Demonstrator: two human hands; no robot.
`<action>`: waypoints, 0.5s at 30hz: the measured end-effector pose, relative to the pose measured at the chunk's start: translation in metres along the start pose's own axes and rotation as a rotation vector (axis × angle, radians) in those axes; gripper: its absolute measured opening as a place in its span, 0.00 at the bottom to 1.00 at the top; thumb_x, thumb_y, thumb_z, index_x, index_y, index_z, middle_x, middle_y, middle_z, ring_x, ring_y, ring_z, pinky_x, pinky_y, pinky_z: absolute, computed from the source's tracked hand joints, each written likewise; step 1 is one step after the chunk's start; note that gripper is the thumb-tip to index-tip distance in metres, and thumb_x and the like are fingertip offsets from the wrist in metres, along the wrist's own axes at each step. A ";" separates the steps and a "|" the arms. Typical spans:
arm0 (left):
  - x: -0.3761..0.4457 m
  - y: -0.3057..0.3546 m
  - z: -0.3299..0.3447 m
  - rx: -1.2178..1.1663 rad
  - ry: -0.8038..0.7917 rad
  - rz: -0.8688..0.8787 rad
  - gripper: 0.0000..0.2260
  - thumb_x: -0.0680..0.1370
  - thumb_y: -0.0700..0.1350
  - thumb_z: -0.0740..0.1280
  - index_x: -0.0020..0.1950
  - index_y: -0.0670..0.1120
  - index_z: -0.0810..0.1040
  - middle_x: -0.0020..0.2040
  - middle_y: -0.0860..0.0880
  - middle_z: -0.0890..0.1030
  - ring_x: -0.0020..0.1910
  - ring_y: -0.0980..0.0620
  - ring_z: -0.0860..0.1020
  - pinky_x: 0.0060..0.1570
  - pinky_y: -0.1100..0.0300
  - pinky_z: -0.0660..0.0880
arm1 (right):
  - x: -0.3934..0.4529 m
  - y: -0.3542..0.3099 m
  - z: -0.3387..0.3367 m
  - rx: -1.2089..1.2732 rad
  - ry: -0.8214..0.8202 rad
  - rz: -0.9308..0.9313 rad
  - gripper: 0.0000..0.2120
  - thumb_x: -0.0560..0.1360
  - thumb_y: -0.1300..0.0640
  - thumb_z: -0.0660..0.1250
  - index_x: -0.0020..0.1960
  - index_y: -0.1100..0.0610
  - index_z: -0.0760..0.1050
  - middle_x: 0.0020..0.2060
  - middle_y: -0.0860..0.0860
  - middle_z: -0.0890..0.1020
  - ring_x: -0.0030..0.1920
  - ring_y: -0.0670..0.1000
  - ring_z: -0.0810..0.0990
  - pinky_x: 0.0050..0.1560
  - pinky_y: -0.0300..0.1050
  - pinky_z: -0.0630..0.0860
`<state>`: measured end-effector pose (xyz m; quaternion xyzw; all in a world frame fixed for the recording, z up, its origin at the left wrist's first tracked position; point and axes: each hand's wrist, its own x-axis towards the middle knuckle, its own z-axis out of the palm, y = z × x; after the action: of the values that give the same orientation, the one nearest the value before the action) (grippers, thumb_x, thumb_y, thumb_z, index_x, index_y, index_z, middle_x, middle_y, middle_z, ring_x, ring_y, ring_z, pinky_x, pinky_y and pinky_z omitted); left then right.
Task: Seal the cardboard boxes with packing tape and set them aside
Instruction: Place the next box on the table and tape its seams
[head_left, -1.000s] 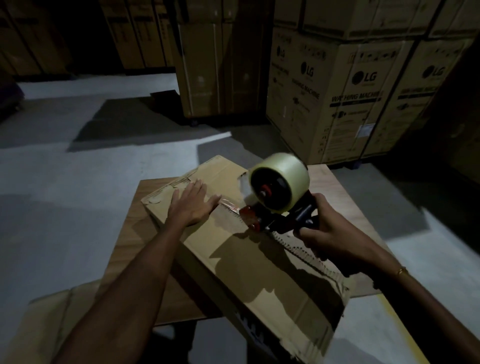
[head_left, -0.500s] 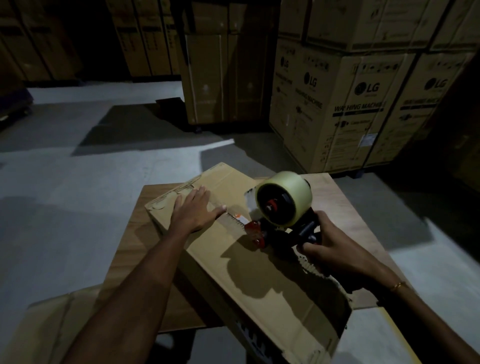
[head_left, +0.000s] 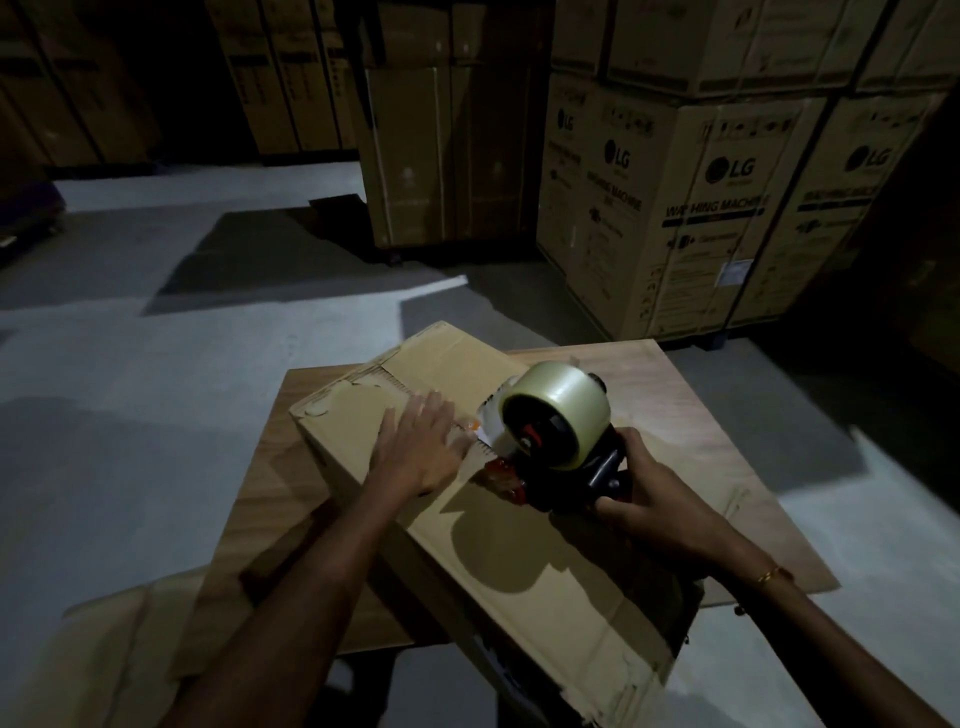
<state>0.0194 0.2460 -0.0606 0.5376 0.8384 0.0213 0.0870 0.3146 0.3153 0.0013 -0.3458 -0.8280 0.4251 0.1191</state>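
A long brown cardboard box (head_left: 524, 561) lies diagonally on a small wooden table (head_left: 691, 415). My left hand (head_left: 418, 449) presses flat on the box top, fingers straight, beside the strip of clear tape along the seam. My right hand (head_left: 641, 493) grips the black handle of a tape dispenser (head_left: 550, 441) with a pale roll and red parts. The dispenser's front end sits on the box seam just right of my left fingertips.
Tall stacks of large printed cartons (head_left: 691, 208) stand behind and to the right, more cartons (head_left: 441, 156) at the back. Grey concrete floor (head_left: 130, 389) spreads to the left. A flattened piece of cardboard (head_left: 104, 649) lies at the lower left beside the table.
The dispenser and my right hand have moved along the seam toward the far end of the box, closing the gap to my left hand, which stays pressed on the top.
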 end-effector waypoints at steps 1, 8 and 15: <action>-0.008 0.007 0.003 0.034 -0.004 0.064 0.29 0.85 0.61 0.47 0.83 0.53 0.44 0.83 0.51 0.39 0.82 0.47 0.38 0.79 0.41 0.41 | 0.000 0.001 0.000 0.002 0.001 -0.005 0.26 0.76 0.61 0.71 0.65 0.45 0.61 0.50 0.50 0.85 0.43 0.49 0.85 0.37 0.50 0.81; -0.009 0.001 0.005 -0.054 0.092 0.090 0.28 0.83 0.63 0.51 0.81 0.54 0.54 0.83 0.51 0.54 0.81 0.45 0.53 0.76 0.42 0.54 | 0.000 -0.001 0.000 -0.008 0.010 -0.022 0.28 0.76 0.59 0.71 0.67 0.43 0.61 0.49 0.50 0.85 0.40 0.49 0.85 0.35 0.52 0.81; 0.024 -0.020 -0.011 -0.002 -0.011 -0.062 0.38 0.81 0.70 0.43 0.84 0.47 0.45 0.84 0.49 0.43 0.82 0.49 0.43 0.79 0.43 0.45 | 0.004 -0.027 -0.010 -0.114 0.031 -0.078 0.25 0.77 0.60 0.71 0.66 0.47 0.61 0.42 0.48 0.83 0.32 0.43 0.81 0.29 0.40 0.75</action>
<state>-0.0100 0.2600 -0.0558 0.5114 0.8542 0.0166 0.0926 0.3040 0.3141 0.0282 -0.3259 -0.8617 0.3670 0.1285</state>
